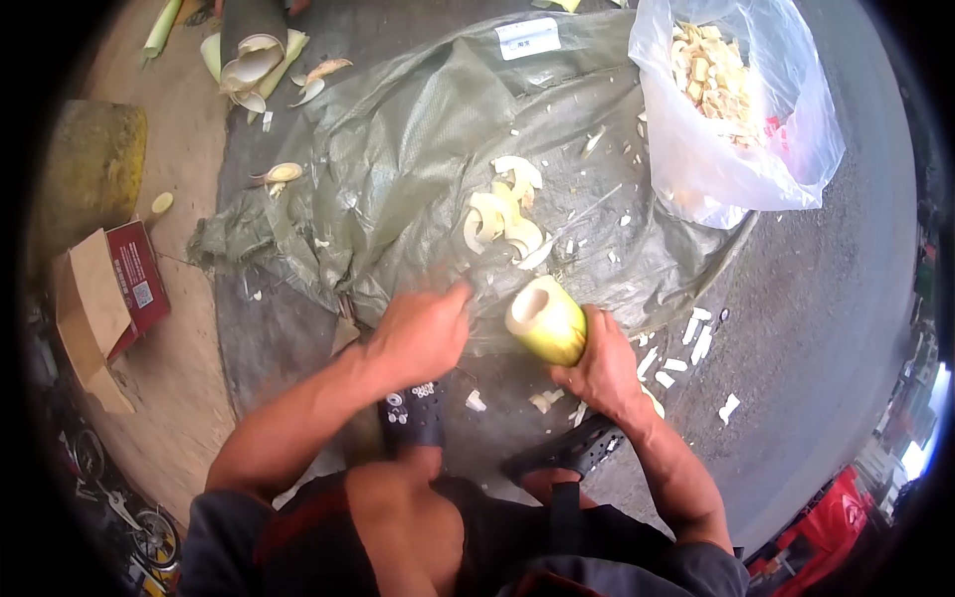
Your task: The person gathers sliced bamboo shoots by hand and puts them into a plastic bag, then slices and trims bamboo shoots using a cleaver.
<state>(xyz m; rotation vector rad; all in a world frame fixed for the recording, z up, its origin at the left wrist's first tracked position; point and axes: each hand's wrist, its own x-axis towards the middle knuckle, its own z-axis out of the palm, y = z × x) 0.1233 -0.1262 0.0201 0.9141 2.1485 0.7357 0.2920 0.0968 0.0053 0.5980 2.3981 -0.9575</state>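
Observation:
My right hand (607, 368) is wrapped around the lower side of a thick bamboo shoot (549, 320), pale yellow-green with a white hollow at its cut end, tilted toward the upper left. My left hand (423, 333) is a fist just left of the shoot, apart from it. Its fingertips are smeared by motion, and what it grips, if anything, cannot be made out. Beyond both hands, curved pale bamboo shoot slices (505, 214) lie in a small heap on a grey-green woven sheet (398, 169).
A clear plastic bag (796, 149) of cut pieces (711, 75) stands at the upper right. White scraps (696, 343) litter the ground on the right. Peeled husks (257, 70) lie at the upper left, with an open cardboard box (95, 298) farther left. My shoes (413, 413) are below.

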